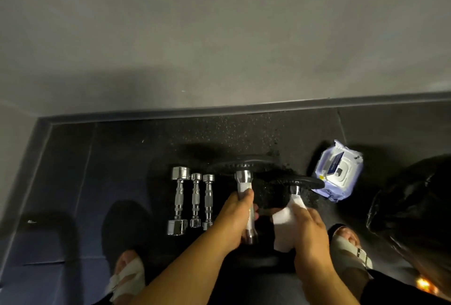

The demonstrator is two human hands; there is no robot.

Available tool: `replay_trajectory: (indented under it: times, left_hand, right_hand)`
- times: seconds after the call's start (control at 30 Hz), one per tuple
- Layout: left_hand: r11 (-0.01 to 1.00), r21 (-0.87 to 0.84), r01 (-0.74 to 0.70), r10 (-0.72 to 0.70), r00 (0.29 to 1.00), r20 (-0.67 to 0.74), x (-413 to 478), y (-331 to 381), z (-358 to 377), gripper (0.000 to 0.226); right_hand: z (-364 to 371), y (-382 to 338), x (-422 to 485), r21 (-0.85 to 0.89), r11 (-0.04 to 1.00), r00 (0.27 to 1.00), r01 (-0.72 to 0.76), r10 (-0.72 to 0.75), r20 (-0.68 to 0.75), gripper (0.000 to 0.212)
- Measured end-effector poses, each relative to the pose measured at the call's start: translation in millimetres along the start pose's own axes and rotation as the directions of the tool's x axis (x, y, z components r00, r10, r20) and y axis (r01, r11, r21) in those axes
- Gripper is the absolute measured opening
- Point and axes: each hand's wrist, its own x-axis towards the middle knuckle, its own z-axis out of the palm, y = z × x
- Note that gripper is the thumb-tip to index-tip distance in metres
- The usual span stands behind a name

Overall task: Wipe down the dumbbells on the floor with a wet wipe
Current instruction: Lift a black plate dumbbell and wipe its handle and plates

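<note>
1. Left hand: fingers curled round the chrome handle of the left big dumbbell, thumb lying along the top of the handle. Firm grip, nothing else in it.
2. Left big dumbbell: far end carries a black plate, which sits on the floor. The near end of the handle pokes out below the hand.
3. Right hand: curled over the wet wipe, pressing it onto the handle of the right big dumbbell. Fingers are mostly hidden under the wipe, so I cannot tell exactly how they lie.
4. Wet wipe: white and crumpled. Its top edge touches the chrome collar just under that dumbbell's black plate, and the loose end hangs out on the near side of the hand.
5. The two big dumbbells lie side by side, near each other, handles pointing toward the person.
6. Three small chrome dumbbells: on the floor left of the left hand, parallel in a tight row. The leftmost is the largest. No hand touches them.
7. Pack of wipes: on the floor right of the right big dumbbell, just beside its plate, flap side up.
8. Sandalled feet: left foot and right foot, one on either side of the arms.
9. Grey wall with a dark skirting strip behind everything.
</note>
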Motion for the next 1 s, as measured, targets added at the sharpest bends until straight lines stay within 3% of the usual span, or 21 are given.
replay_trajectory:
  times: [0.2,0.37,0.5,0.63,0.73,0.83,1.0]
  left_hand:
    - [0.990,-0.123,-0.066,0.070,0.997,0.035,-80,14,-11,0.034]
    - [0.972,-0.190,-0.141,0.159,0.984,0.078,-156,31,-21,0.034]
    - [0.957,-0.220,-0.190,0.220,0.968,0.123,-210,44,-28,0.037]
    - [0.923,-0.310,-0.227,0.287,0.943,0.165,-261,55,-36,0.043]
    - [0.887,-0.383,-0.257,0.348,0.918,0.192,-291,58,-42,0.041]
    - [0.852,-0.444,-0.277,0.405,0.887,0.223,-313,59,-50,0.040]
    - [0.829,-0.380,-0.411,0.499,0.850,0.170,-329,55,-61,0.040]
  right_hand:
    - [-14,-40,-69,0.033,0.998,0.998,0.048,-0.049,0.029,0.026]
    - [-12,-87,-137,-0.037,0.974,0.970,0.224,-0.220,0.102,0.022]
    - [-14,-121,-179,-0.096,0.847,0.851,0.522,-0.510,0.127,0.010]
    - [-21,-149,-220,-0.077,0.744,0.742,0.664,-0.641,0.198,0.006]
    - [-23,-161,-248,-0.057,0.696,0.688,0.716,-0.689,0.228,0.005]
    - [-22,-172,-270,-0.071,0.687,0.682,0.724,-0.695,0.227,0.007]
    - [-12,-192,-300,0.005,0.676,0.663,0.737,-0.723,0.193,0.007]
